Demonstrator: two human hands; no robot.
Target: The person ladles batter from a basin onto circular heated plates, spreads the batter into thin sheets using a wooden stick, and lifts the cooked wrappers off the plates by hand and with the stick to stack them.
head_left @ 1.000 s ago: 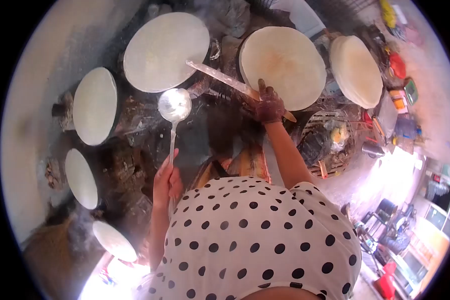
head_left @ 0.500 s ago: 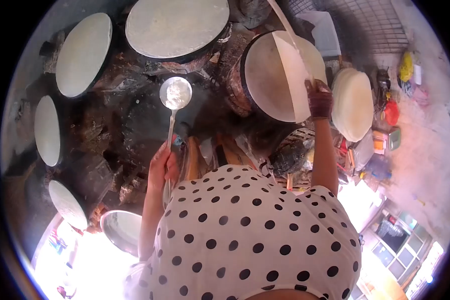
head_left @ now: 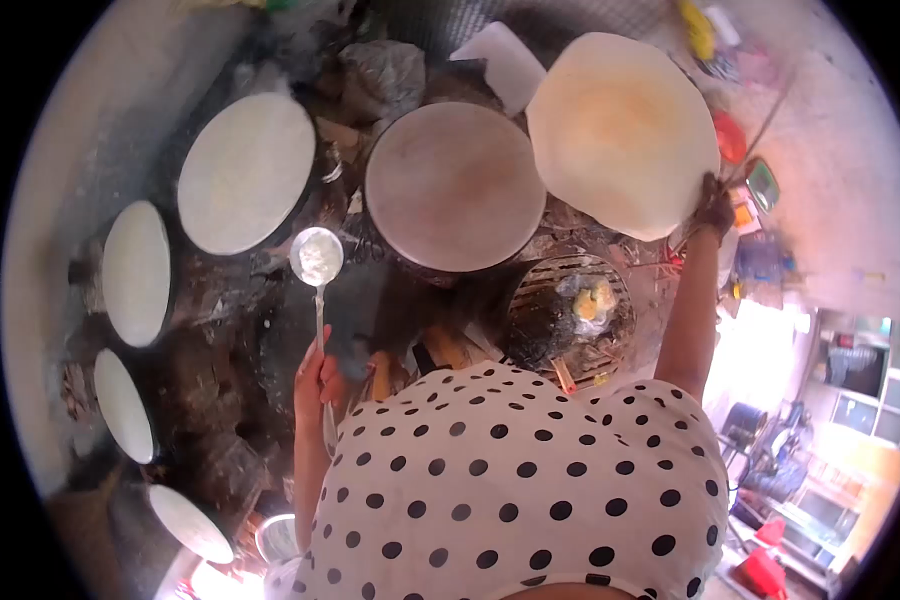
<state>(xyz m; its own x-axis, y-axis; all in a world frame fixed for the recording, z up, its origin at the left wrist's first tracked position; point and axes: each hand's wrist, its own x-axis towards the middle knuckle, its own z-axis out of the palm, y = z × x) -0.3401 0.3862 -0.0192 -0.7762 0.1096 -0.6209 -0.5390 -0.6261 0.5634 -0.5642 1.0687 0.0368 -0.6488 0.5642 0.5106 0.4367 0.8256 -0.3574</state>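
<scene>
My left hand [head_left: 318, 380] is closed around the handle of a metal ladle [head_left: 319, 257], whose round bowl holds white batter. Ahead of it is a bare round brown griddle [head_left: 456, 187]. At the right, a large, pale, round flatbread sheet [head_left: 625, 135] with a browned middle lies spread out on top of the place where a stack stood. My right hand [head_left: 712, 208], in a dark glove, is at the sheet's right edge, its fingers closed on a long thin stick [head_left: 767, 118] that slants up to the right.
Griddles coated in white curve along the left, among them a near-round one [head_left: 247, 172] and a narrower one [head_left: 137, 273]. A slatted round stand [head_left: 610, 275] bears a plastic bag with something yellow. A white container [head_left: 510, 70] stands at the back; a metal bowl [head_left: 277, 538] sits lower left.
The flatbread sheet has come off the griddle and now lies to the right. My right hand has moved right with the stick. The view has turned right; the ladle stays in my left hand.
</scene>
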